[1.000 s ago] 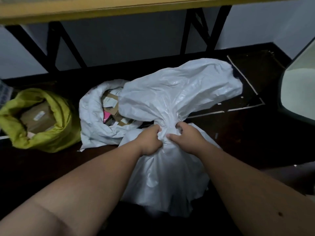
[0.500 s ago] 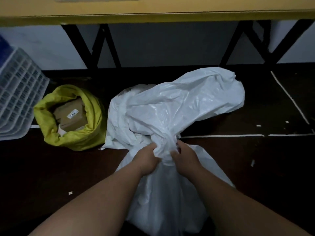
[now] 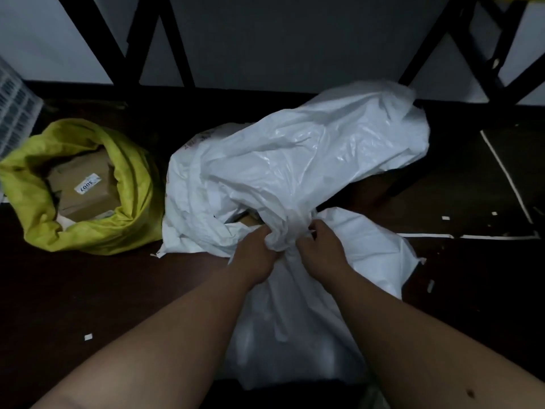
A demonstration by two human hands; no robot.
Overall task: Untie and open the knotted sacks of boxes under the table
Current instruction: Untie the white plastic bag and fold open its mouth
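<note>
— Both hands are down on the knot (image 3: 287, 231) of the near white sack (image 3: 298, 314), right at the neck where the plastic bunches. The sack stands on the dark floor (image 3: 88, 290) in front of the person, under the table frame (image 3: 165, 39).

— What's the grip like?

— The left hand (image 3: 255, 255) has its fingers curled tight into the gathered plastic on its side of the knot. The right hand (image 3: 320, 249) pinches the twist from the other side, fingertips dug in. Neither is open at all.

— And the loose tail?

— It billows up and away behind the knot, a big white flap (image 3: 324, 149). I'd say the trick is to hold the neck steady with the left and work a loop loose with the right, not just pull. Hauling on thin plastic only cinches it, or tears it.

— The others?

— The yellow sack (image 3: 129, 202) to the left gapes open, a brown box (image 3: 85, 184) with a label showing inside. Another white sack (image 3: 188, 208) sits between them; whether its mouth is open I can't quite tell, the flap covers it.
</note>
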